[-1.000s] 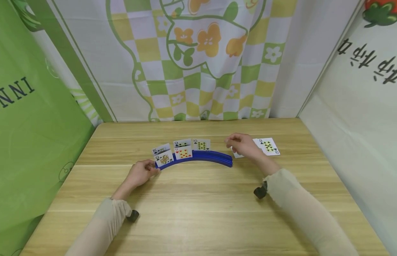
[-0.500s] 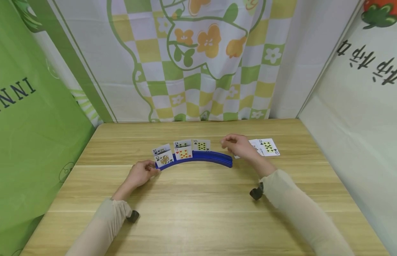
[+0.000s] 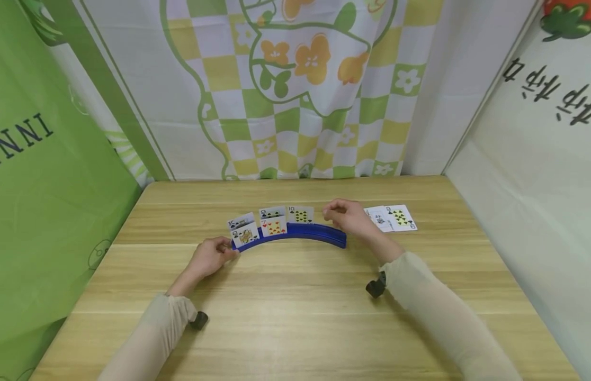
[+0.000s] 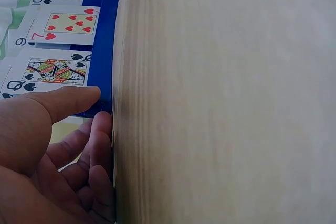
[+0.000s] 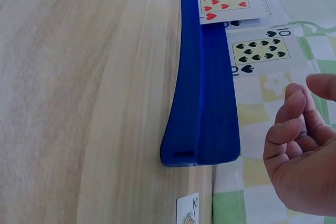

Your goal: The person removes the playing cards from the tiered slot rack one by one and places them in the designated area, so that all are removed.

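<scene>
A curved blue card holder (image 3: 319, 233) stands on the table. At its left end a king of spades (image 3: 240, 220) is behind a queen of spades (image 3: 245, 235). A 7 of hearts (image 3: 274, 227) stands before a black nine (image 3: 271, 212), with a 10 of spades (image 3: 301, 215) to their right. My left hand (image 3: 212, 257) pinches the holder's left end, the thumb lying on its front face in the left wrist view. Above and behind the holder's right part hovers my right hand (image 3: 350, 217), fingers loosely curled, no card visible between thumb and fingertips.
Right of the holder, a face card (image 3: 378, 218) and a black nine card (image 3: 399, 217) lie face up, overlapping, on the wooden table (image 3: 286, 307). A patterned curtain (image 3: 305, 143) hangs behind the table's far edge.
My right hand has moved left, away from the two lying cards and toward the 10 of spades, so the face card shows more. The left hand and the holder have not moved.
</scene>
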